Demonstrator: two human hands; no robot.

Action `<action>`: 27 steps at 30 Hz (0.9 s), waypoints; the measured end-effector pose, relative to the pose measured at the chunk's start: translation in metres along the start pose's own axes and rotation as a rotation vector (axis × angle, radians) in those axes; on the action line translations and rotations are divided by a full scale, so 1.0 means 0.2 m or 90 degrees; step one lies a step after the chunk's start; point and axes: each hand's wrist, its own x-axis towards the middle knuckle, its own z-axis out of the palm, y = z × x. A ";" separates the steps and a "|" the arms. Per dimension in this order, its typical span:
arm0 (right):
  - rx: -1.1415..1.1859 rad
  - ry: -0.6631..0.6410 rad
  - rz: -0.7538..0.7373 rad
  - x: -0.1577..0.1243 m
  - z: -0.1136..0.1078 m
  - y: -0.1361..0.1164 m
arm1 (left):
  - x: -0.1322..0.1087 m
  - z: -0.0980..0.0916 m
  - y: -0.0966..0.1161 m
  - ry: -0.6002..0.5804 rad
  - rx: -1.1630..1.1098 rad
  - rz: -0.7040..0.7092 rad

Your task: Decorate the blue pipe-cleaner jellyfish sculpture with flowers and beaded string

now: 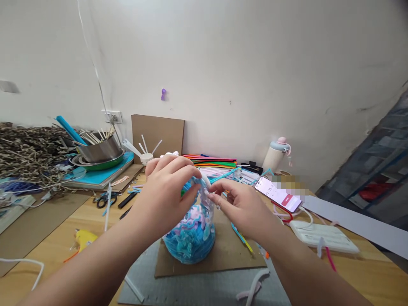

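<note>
A round craft piece of blue fuzzy pipe cleaners stands upright on a brown cardboard square, with lilac and blue wavy trim and a turquoise shape on its front. My left hand reaches over its top, thumb and fingers pinched on a light blue pipe cleaner. From the other side, my right hand pinches the edge of a lilac fuzzy strip that hangs close to the left fingertips. My left hand hides much of the upper part of the piece.
Left lie a yellow glue gun, black scissors and a metal bowl of sticks. Coloured pipe cleaners lie behind. To the right are a bottle, a lit phone and a white power bank with a cable.
</note>
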 end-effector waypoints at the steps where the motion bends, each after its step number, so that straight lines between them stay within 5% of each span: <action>1: 0.003 -0.011 0.005 0.00 0.00 0.00 | 0.00 0.00 0.00 -0.005 0.003 -0.007; 14: 0.063 -0.001 0.003 0.02 0.01 0.01 | 0.00 0.05 0.03 -0.012 -0.038 -0.074; 20: 0.244 0.005 0.049 0.04 -0.01 0.01 | 0.03 0.04 0.05 0.003 -0.021 -0.090; 27: 0.289 0.033 0.039 0.04 -0.02 -0.01 | 0.05 0.03 0.03 -0.013 -0.052 -0.002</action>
